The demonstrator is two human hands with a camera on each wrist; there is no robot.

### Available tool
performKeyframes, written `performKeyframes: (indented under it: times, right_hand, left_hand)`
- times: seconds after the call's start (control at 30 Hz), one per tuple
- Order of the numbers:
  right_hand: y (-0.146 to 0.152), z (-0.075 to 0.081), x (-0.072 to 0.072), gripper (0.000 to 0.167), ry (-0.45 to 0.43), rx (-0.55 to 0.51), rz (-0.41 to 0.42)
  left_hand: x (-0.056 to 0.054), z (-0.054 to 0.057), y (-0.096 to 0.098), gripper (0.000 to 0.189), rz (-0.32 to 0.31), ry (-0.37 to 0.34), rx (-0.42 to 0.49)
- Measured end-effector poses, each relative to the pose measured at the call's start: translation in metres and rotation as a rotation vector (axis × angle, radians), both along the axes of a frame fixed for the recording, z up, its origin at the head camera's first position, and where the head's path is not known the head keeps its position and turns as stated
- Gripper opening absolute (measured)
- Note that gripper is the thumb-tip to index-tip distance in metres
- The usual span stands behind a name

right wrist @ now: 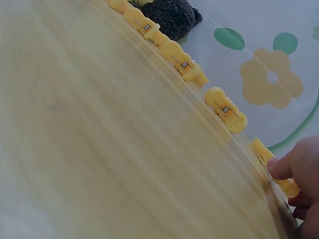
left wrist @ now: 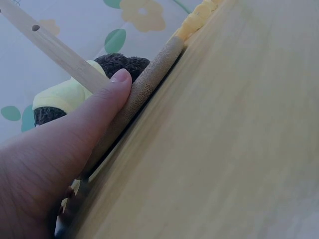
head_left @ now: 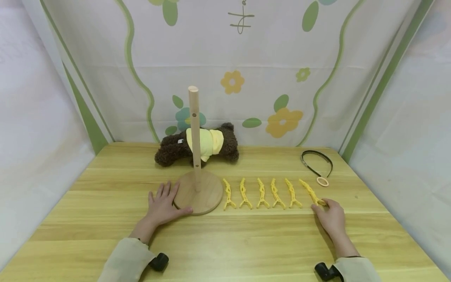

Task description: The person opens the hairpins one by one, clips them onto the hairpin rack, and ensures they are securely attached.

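My left hand [head_left: 163,205] lies spread at the left front edge of a wooden stand's round base [head_left: 211,196], fingers straight and thumb resting on the rim. From that base rises an upright wooden post [head_left: 195,137] with small holes. At the right, my right hand [head_left: 331,217] pinches the handle end of a yellow alligator hair clip [head_left: 310,192] between thumb and fingers. The clip lies slanted; in the right wrist view the fingertips partly cover this clip [right wrist: 262,149]. Several matching yellow clips [head_left: 261,194] lie in a row between the stand and this hand.
Behind the post a dark brown plush toy [head_left: 172,150] in a yellow top lies on its side. A black headband [head_left: 332,164] with a small ring [head_left: 322,181] lies at the back right. Printed fabric [head_left: 267,51] hangs along the back of the wooden table [head_left: 225,243].
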State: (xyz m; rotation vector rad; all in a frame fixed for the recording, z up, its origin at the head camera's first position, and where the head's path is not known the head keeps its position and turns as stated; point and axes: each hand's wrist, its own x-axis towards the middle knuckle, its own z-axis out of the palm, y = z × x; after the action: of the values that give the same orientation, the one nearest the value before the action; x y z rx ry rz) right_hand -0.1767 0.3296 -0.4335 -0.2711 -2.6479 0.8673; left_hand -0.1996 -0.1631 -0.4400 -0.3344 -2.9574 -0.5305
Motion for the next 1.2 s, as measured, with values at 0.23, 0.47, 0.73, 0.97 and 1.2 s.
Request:
performKeyframes:
  times: [0.23,0.47,0.73,0.97,1.2]
  right_hand:
    - [-0.003,0.009,0.002,0.046,-0.033,-0.083,-0.024]
    - [0.0,0.03,0.002,0.047,0.009,-0.109,-0.039]
    - [-0.004,0.048,-0.013,0.036,0.169,-0.02,0.198]
    - [-0.03,0.06,-0.033,0.03,0.234,0.009,0.341]
    - [-0.07,0.069,-0.051,0.025,0.217,-0.01,0.436]
  left_hand:
    - [0.001,0.001,0.001,0.104,-0.003,-0.001,0.007]
    - [0.0,0.0,0.002,0.105,-0.001,0.002,0.007]
    - [0.0,-0.001,0.002,0.104,-0.005,0.002,0.002]
    - [0.0,0.0,0.002,0.105,-0.005,0.0,0.001]
    - [0.0,0.0,0.0,0.105,0.0,-0.006,0.011]
